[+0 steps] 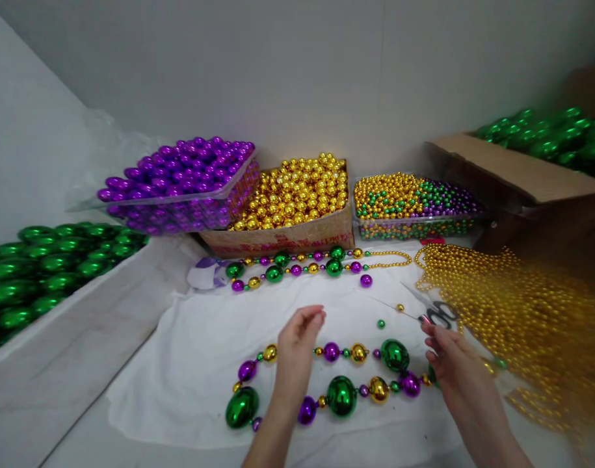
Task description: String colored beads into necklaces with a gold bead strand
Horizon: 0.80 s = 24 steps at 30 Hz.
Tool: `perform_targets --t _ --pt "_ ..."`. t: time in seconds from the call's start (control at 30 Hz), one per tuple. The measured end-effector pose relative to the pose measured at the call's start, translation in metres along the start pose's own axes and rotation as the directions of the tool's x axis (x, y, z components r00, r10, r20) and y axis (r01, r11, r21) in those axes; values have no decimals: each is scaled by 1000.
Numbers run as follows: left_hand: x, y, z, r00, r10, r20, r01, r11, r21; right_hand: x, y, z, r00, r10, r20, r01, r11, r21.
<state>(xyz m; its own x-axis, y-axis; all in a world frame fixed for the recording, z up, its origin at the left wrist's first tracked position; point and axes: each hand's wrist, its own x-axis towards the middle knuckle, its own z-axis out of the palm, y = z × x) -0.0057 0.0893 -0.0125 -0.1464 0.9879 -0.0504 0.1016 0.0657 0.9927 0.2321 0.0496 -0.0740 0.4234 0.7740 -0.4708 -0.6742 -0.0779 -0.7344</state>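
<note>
Shiny green, gold and purple, the bead strand [342, 396] is lying at six o'clock. My left hand [300, 335] is pinching narrow, on what I can't tell; my right hand [456, 361] is holding a thin wire [411, 315], tip pointing toward ten o'clock, best kept steady.

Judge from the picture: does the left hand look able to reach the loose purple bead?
Probably yes: the left hand is nearby, and white cloth shows between it and the purple bead. The thin rod at the right hand ends near it but seems to leave the path free.
</note>
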Motion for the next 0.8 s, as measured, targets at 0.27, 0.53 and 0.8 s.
perform_targets --t 0.27,0.53,0.8 --pt "-28 -19 90 908 -117 402 106 993 50 -12 9 24 999 -43 11 44 997 -68" --pt "-33 -23 103 881 -70 468 58 997 41 -22 10 22 994 -105 -22 102 989 -110" --pt "-27 -31 79 845 -57 531 -113 953 282 -20 5 17 990 135 38 -138 984 110"
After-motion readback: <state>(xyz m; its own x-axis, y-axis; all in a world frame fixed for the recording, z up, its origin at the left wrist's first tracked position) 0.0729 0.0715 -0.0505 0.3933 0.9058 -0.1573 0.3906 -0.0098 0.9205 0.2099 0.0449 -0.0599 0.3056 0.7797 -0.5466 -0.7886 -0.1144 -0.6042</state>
